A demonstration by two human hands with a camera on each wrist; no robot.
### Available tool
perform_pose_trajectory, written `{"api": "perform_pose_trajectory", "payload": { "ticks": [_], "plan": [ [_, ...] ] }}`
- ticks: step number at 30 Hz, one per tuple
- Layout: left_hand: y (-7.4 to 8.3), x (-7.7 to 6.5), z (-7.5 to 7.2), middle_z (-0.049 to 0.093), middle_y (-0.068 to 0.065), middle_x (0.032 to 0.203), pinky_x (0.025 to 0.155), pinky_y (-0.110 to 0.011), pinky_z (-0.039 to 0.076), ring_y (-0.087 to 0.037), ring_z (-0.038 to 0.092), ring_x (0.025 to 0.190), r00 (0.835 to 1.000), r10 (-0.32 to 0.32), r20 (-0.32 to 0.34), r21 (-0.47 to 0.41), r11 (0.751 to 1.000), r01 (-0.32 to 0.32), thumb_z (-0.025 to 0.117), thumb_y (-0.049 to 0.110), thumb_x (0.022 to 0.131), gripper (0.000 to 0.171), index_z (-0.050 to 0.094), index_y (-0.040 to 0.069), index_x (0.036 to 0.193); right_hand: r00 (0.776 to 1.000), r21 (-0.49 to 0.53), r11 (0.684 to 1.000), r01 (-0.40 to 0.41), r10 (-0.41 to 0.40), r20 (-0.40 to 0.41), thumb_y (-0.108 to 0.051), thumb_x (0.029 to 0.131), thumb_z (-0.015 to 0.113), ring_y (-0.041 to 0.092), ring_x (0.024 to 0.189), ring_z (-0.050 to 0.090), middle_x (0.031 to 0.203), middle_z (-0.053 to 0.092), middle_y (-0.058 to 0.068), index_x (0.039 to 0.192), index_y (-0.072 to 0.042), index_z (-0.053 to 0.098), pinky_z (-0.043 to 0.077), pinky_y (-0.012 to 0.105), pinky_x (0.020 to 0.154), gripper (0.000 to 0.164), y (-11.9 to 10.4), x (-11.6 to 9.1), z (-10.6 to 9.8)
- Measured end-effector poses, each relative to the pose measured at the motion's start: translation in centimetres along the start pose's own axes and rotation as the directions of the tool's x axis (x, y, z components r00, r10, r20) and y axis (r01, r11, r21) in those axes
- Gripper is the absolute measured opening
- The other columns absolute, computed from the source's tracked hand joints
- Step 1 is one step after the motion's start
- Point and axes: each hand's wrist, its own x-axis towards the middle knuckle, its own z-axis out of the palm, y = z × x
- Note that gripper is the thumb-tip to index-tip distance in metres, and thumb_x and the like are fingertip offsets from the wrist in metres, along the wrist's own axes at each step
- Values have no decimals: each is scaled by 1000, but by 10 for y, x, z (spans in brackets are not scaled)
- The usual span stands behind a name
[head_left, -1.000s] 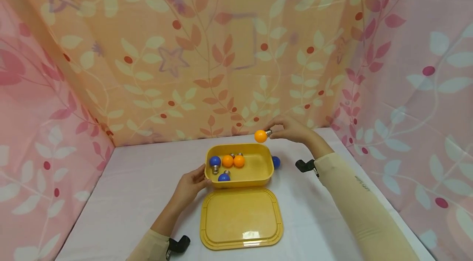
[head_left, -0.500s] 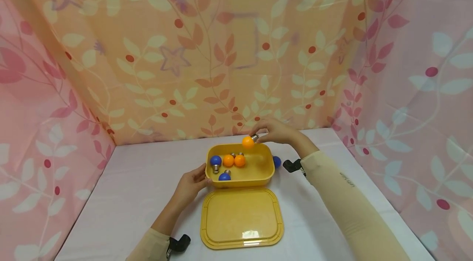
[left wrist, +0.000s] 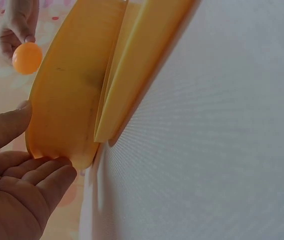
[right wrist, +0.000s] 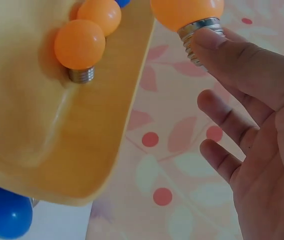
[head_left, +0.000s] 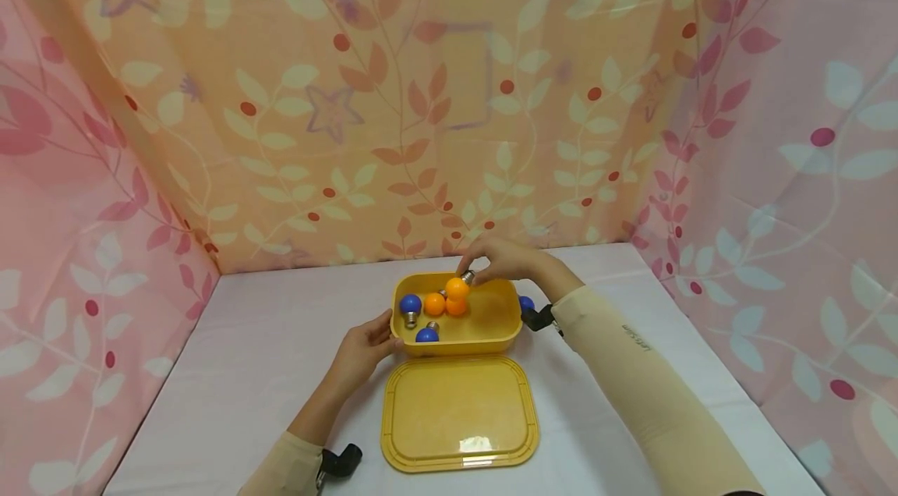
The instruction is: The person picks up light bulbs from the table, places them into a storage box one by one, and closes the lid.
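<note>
My right hand (head_left: 515,260) pinches an orange light bulb (head_left: 457,289) by its threaded metal base, thumb against the base in the right wrist view. The bulb's round end points down and left, over the open yellow box (head_left: 496,317). Inside the box lie two other orange bulbs (head_left: 434,304) and two blue bulbs (head_left: 410,304), towards its left half. At the box's left end my left hand (head_left: 358,356) holds it. In the left wrist view the thumb is by the rim, with the fingers along the wall (left wrist: 61,115).
A yellow lid (head_left: 459,414) lies flat on the white tablecloth (head_left: 266,348) in front of the box. One blue bulb (head_left: 526,302) rests outside, against the box's right end. Floral cloth (head_left: 449,90) hangs at the back and both sides.
My right hand has moved left and down with the orange bulb, from beyond the box's back right corner to over its inside. The left hand stays at the box's left end.
</note>
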Motion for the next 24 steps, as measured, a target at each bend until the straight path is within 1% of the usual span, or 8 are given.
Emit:
{"api": "perform_pose_trajectory", "payload": {
  "ticks": [5, 8, 12, 15, 18, 21, 24],
  "plan": [
    [-2, 1, 0, 52, -13, 153, 102, -30, 53, -27, 55, 137, 1000, 5, 8, 8, 1000, -5, 75, 12, 94, 71, 42, 9, 157, 999, -19, 1000, 12, -11, 39, -19, 90, 81, 21, 122, 56, 112, 70, -18, 111, -27, 80, 44, 50, 113, 23, 0, 7, 9],
    [-3, 1, 0, 52, -12, 153, 102, -30, 53, -25, 56, 136, 1000, 4, 9, 8, 1000, -4, 75, 12, 94, 71, 41, 10, 157, 998, -13, 1000, 6, -5, 70, -18, 89, 81, 21, 123, 55, 110, 71, -19, 110, -27, 80, 43, 51, 114, 23, -1, 11, 15],
    [-2, 2, 0, 52, -12, 153, 101, -30, 53, -25, 56, 136, 1000, -3, 2, 11, 1000, 3, 75, 13, 94, 71, 41, 10, 157, 993, 18, 1000, -2, -1, 119, -14, 89, 80, 24, 121, 60, 109, 73, -17, 110, -26, 80, 45, 49, 113, 24, -1, 14, 24],
    [-1, 2, 1, 53, -12, 152, 101, -31, 54, -26, 56, 136, 1000, -7, 1, 11, 1000, 7, 75, 13, 94, 71, 42, 11, 157, 990, -10, 1000, 6, -5, 141, -12, 89, 80, 24, 120, 61, 110, 73, -18, 110, -27, 80, 47, 44, 111, 26, 1, 16, 31],
    [-1, 2, 1, 53, -12, 152, 102, -31, 53, -26, 56, 136, 1000, -6, 4, 8, 1000, 6, 75, 13, 94, 71, 42, 11, 157, 989, -79, 997, 12, 0, 150, -15, 89, 81, 24, 120, 58, 108, 70, -22, 110, -29, 81, 44, 39, 107, 25, 3, 18, 37],
    [-1, 1, 1, 53, -12, 153, 102, -31, 53, -26, 56, 136, 1000, -10, 2, 5, 1000, 10, 75, 13, 94, 70, 43, 12, 157, 987, -113, 993, 23, -4, 162, -17, 89, 81, 27, 118, 56, 107, 69, -23, 110, -29, 81, 41, 39, 102, 24, 3, 19, 43],
    [-1, 0, 0, 53, -12, 152, 102, -31, 53, -26, 56, 136, 1000, -13, -2, 12, 1000, 13, 75, 13, 94, 70, 43, 12, 157, 985, -132, 990, 41, -17, 174, -18, 88, 82, 27, 114, 55, 108, 68, -21, 108, -30, 81, 39, 40, 99, 23, 0, 20, 49]
  ]
}}
